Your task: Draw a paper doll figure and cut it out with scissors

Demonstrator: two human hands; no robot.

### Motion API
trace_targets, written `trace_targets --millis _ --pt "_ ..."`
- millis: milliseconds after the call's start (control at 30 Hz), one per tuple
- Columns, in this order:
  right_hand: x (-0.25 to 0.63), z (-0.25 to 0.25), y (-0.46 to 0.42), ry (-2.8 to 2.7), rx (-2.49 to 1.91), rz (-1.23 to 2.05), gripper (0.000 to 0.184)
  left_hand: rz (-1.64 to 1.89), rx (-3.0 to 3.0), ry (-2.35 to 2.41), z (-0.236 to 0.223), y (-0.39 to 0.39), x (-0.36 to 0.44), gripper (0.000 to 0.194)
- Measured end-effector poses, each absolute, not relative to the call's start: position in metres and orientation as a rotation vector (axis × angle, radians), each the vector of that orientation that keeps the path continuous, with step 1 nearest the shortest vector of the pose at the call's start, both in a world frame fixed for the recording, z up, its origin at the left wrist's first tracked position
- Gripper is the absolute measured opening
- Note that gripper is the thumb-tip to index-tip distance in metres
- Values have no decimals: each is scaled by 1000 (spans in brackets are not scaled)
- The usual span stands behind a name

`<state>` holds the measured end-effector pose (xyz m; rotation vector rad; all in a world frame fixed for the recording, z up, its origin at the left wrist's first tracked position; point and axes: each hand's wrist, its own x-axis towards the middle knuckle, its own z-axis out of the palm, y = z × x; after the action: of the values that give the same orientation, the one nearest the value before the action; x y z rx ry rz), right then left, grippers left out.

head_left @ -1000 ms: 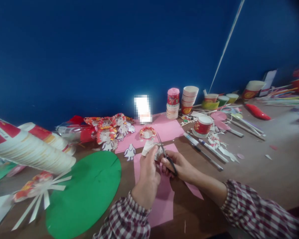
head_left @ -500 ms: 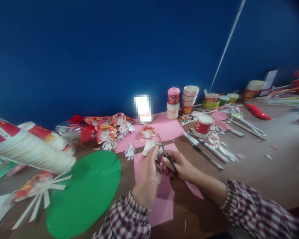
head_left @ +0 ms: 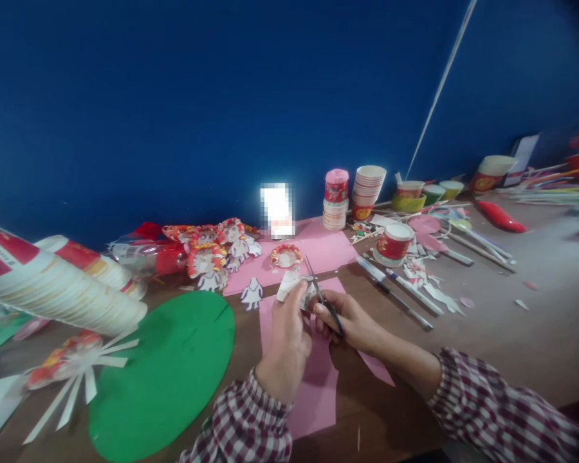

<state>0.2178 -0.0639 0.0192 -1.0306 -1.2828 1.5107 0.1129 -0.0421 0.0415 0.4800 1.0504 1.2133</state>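
Pinched in my left hand [head_left: 289, 331] is a small piece of white paper [head_left: 289, 284], the thumb lying on top of it. My right hand [head_left: 347, 318] grips a pair of black-handled scissors [head_left: 334, 314], whose blades point up and away beside the paper's right edge. Whether the blades touch the paper cannot be made out. Under both hands lies a pink paper sheet [head_left: 313, 411]. Just beyond them a red and yellow ring [head_left: 286, 257] rests on another pink sheet [head_left: 330, 247]. A white paper figure cutout [head_left: 252, 294] lies left of my left hand.
A large green oval [head_left: 164, 379] and a leaning stack of paper cups [head_left: 72, 296] occupy the left. Several decorated paper figures [head_left: 206, 257] lie behind. Toward the right are pens [head_left: 400, 292], a red cup [head_left: 394, 243], paper scraps [head_left: 427, 283] and more cups [head_left: 369, 186] near the blue wall.
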Motion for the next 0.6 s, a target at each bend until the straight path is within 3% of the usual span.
trace_targets --millis 600 --pt "221 22 -65 -1306 -1085 1516 37 1257 607 1075 42 -40 110 13"
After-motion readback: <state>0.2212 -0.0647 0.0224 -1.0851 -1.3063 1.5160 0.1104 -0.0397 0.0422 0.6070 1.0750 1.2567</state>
